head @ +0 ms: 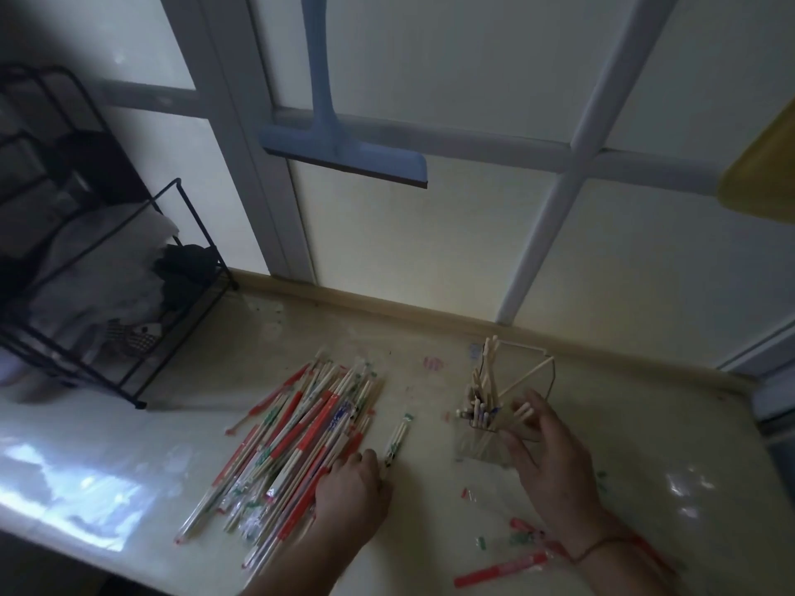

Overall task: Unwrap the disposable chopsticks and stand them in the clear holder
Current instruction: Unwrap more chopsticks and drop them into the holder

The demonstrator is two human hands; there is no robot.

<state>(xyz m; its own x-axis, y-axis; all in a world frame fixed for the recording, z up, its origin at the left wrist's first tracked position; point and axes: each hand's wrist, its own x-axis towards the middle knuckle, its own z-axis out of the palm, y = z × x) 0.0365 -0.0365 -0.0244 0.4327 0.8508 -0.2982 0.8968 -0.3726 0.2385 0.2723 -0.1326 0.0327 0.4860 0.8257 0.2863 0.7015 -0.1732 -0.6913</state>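
A heap of wrapped disposable chopsticks (301, 432) in red, green and clear sleeves lies on the pale counter. One wrapped pair (398, 436) lies apart on the heap's right side. My left hand (350, 492) sits at the heap's near edge with curled fingers, and its thumb side meets that pair's near end. The clear holder (529, 380) stands to the right with several bare chopsticks (482, 397) leaning in it. My right hand (546, 458) hovers at the holder's near right side with fingers spread and nothing in them.
Torn wrapper scraps (503, 567) litter the counter near my right wrist. A black wire rack (129, 294) with cloths stands at the left. A blue squeegee (344, 152) hangs on the window behind. The counter's front edge (129, 565) runs along the lower left.
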